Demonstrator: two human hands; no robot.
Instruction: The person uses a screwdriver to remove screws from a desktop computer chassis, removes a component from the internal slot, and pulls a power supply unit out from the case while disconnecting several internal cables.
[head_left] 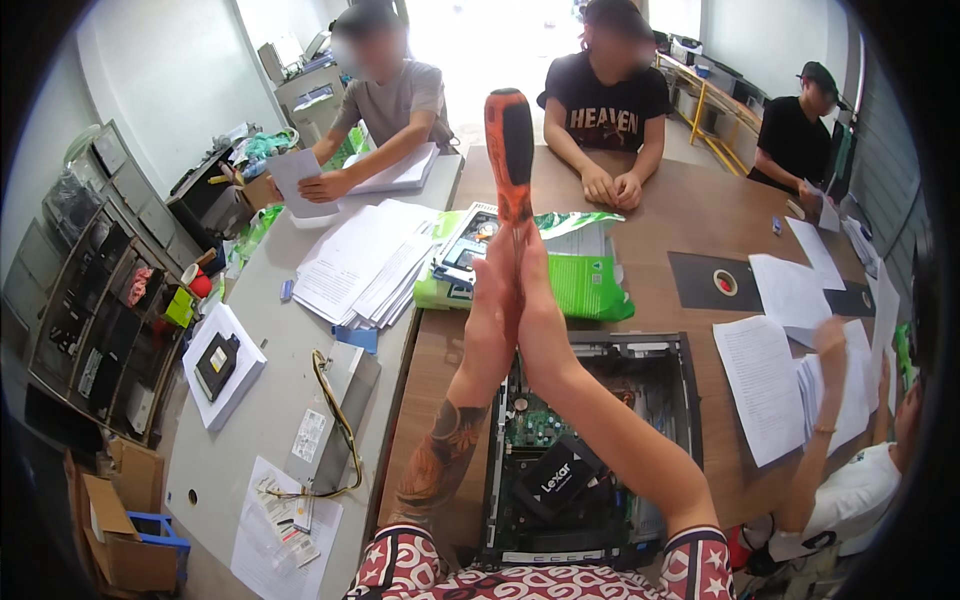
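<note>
Head view: the left hand (492, 300) and right hand (538, 305) press flat together, clamping a screwdriver (510, 150) upright above the open computer case (590, 450) at the table's near edge. It could slip down onto the board. A green package (585, 280) lies behind it, mid-table.

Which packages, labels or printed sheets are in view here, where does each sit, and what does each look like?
Green and white plastic paper-ream wrapper: torn open, on the brown table beyond the open computer case.
Black rectangular drive with a white label: inside the case, below the palms.
White sticker: on the grey metal power supply box, grey table.
Brown cardboard box: floor, lower left.
Orange and black screwdriver: upright, pressed between left hand and right hand.
</note>
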